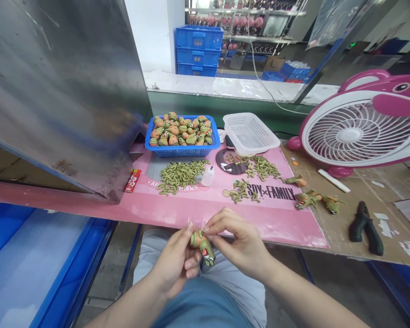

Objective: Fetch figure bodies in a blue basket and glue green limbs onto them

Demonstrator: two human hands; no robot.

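A workbench seen from above, with one person's two bare hands meeting low in the middle, over their lap. Farthest left, a large tilted metal sheet (64, 86) fills the upper corner, and a blue bin (37, 259) sits below the bench edge. One small red packet (133, 180) lies at the left end of a pink mat (177, 212) that covers the bench.

On the mat stands one blue basket (182, 150), heaped with green and orange toy bodies, too many to count. In front of it lies one pile of small green parts (180, 175), and beside that one small white glue bottle (208, 176).

Below, off the bench, the left hand (176, 264) has its fingers closed around one green and orange toy figure (202, 246), holding it upright. The right hand (241, 243) pinches the top of the same figure between thumb and fingertips.

Further right, one empty white basket (250, 133) rests tilted at the back of the mat. Two more scatters of green parts lie before it, one larger (259, 166) and one smaller (241, 190). About three finished figures (316, 199) lie at the mat's right edge. On the bare board beyond sit one pair of black pliers (365, 227) and one pink and white desk fan (362, 127).
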